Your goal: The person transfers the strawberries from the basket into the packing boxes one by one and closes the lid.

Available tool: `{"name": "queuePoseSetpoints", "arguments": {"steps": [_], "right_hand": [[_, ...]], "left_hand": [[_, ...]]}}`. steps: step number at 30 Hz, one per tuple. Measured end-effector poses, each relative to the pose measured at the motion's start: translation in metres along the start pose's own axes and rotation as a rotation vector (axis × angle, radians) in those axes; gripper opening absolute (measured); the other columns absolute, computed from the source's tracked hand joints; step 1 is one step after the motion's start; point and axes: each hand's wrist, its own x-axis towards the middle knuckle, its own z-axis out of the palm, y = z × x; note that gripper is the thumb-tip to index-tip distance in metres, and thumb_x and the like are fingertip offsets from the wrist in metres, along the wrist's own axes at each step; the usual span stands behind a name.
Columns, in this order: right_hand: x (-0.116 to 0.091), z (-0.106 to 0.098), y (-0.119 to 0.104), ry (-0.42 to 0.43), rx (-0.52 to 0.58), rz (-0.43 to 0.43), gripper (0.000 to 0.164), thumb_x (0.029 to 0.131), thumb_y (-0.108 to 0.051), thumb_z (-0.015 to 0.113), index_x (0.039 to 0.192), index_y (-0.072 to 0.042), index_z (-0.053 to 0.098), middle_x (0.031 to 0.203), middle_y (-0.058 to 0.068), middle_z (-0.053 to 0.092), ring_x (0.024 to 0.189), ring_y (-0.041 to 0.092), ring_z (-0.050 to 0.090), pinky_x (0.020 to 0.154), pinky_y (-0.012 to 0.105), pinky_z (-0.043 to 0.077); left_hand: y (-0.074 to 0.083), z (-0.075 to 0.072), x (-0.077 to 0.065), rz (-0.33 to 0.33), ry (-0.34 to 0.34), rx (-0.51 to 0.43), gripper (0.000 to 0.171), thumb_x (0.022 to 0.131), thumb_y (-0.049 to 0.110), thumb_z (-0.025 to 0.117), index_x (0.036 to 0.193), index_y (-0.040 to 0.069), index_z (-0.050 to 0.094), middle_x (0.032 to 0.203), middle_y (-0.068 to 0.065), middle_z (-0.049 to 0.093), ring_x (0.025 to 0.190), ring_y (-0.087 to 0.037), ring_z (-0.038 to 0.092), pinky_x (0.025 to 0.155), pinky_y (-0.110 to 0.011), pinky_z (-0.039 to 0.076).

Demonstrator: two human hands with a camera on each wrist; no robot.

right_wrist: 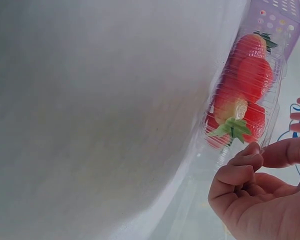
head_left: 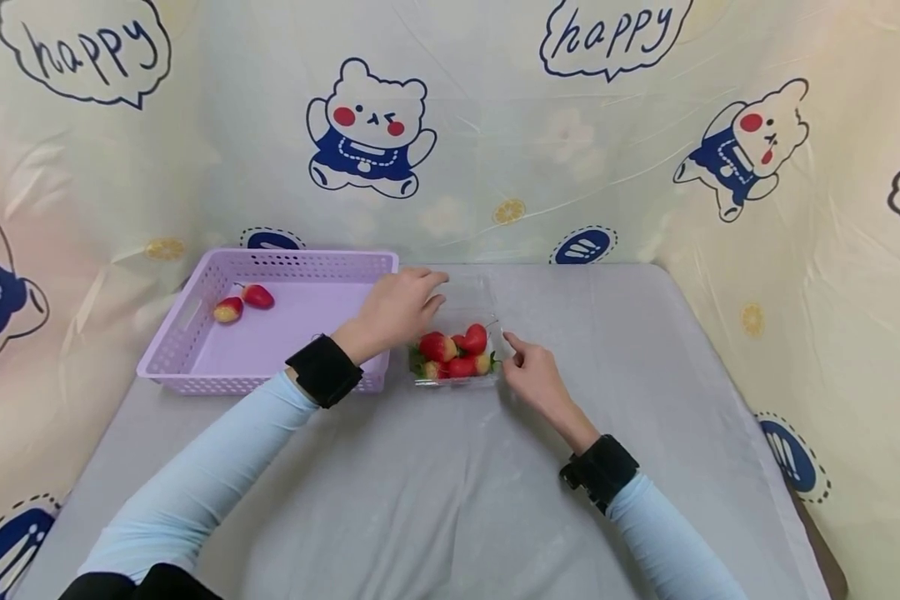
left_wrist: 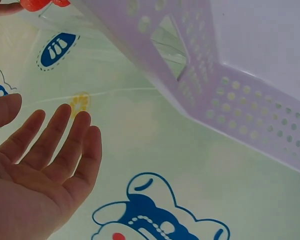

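Note:
A clear plastic box (head_left: 450,382) filled with several red strawberries (head_left: 461,367) stands on the table, its transparent lid (head_left: 465,292) folded back behind it. My right hand (head_left: 536,379) is at the box's right side. In the right wrist view, thumb and curled index finger of that right hand (right_wrist: 262,185) pinch the box's edge, close to a strawberry with green leaves (right_wrist: 233,127). My left hand (head_left: 397,308) hovers between the purple basket and the box, over the lid's left side. Its fingers are relaxed and spread in the left wrist view, with nothing held.
To the left, a purple perforated basket (head_left: 270,385) holds two strawberries (head_left: 243,304) near its back left. Grey cloth (head_left: 450,500) covers the table. A printed curtain (head_left: 495,142) rises behind the table and at both sides.

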Motion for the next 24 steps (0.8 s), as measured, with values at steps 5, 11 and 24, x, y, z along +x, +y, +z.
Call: {"name": "queuePoseSetpoints", "arguments": {"steps": [5, 11, 24], "right_hand": [[-0.001, 0.001, 0.000, -0.004, 0.001, 0.004, 0.056, 0.094, -0.004, 0.050, 0.149, 0.004, 0.055, 0.057, -0.004, 0.033, 0.051, 0.012, 0.025, 0.051, 0.028, 0.027], [-0.001, -0.001, 0.000, -0.002, -0.002, 0.005, 0.056, 0.094, -0.003, 0.050, 0.149, 0.003, 0.055, 0.057, -0.004, 0.032, 0.050, 0.013, 0.025, 0.051, 0.029, 0.027], [0.000, -0.002, -0.001, -0.007, -0.021, 0.010, 0.056, 0.094, -0.004, 0.050, 0.149, 0.004, 0.056, 0.057, -0.004, 0.033, 0.050, 0.013, 0.026, 0.051, 0.029, 0.027]], "left_hand": [[-0.015, -0.007, -0.002, -0.020, 0.005, -0.021, 0.038, 0.104, 0.023, 0.069, 0.136, 0.004, 0.068, 0.130, -0.016, 0.071, 0.118, -0.034, 0.067, 0.102, -0.047, 0.053], [-0.034, -0.013, -0.003, -0.068, 0.008, -0.017, 0.038, 0.104, 0.021, 0.068, 0.137, 0.002, 0.067, 0.132, -0.017, 0.069, 0.120, -0.036, 0.065, 0.103, -0.050, 0.052], [-0.075, -0.017, -0.004, -0.139, 0.023, -0.055, 0.036, 0.105, 0.019, 0.064, 0.136, 0.001, 0.067, 0.133, -0.021, 0.068, 0.125, -0.040, 0.062, 0.106, -0.056, 0.048]]}}
